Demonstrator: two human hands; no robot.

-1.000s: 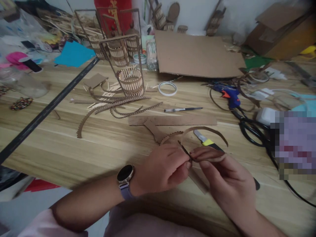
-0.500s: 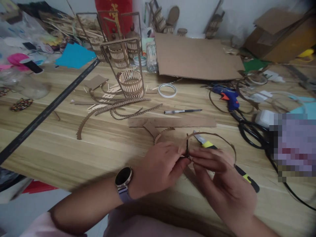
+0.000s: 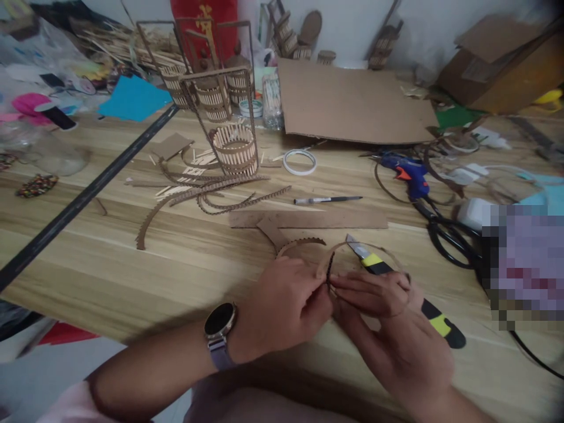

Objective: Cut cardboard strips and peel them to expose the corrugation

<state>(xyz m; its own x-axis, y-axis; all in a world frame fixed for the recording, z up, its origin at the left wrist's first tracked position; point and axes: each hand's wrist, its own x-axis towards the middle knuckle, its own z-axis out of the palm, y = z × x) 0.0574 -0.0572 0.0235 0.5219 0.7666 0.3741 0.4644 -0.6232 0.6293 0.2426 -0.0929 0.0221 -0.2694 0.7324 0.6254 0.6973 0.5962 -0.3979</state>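
Observation:
Between my hands is a thin brown cardboard strip [image 3: 329, 265], its dark ridged edge turned up toward me. My left hand [image 3: 288, 302], with a watch on the wrist, pinches it from the left. From the right, the fingers of my right hand [image 3: 392, 317] press on the same strip, and a thin loop of it curves over that hand. A utility knife [image 3: 374, 262] with its blade out lies partly under my right hand. Just beyond my left hand lies another curved ridged strip [image 3: 304, 242].
Beyond the hands lie a flat cardboard strip [image 3: 326, 220], a pen [image 3: 328, 200] and a tape roll [image 3: 299, 162]. A small stick bucket [image 3: 235, 150] with a tall handle stands further back. At right are a blue glue gun [image 3: 412, 175] and black scissors [image 3: 452, 238]; a large cardboard sheet [image 3: 352, 103] lies behind.
My hands have shifted slightly left with the strip, and its ridged edge now leans. The loop has dropped lower over my right hand. More of the knife and the curved strip shows.

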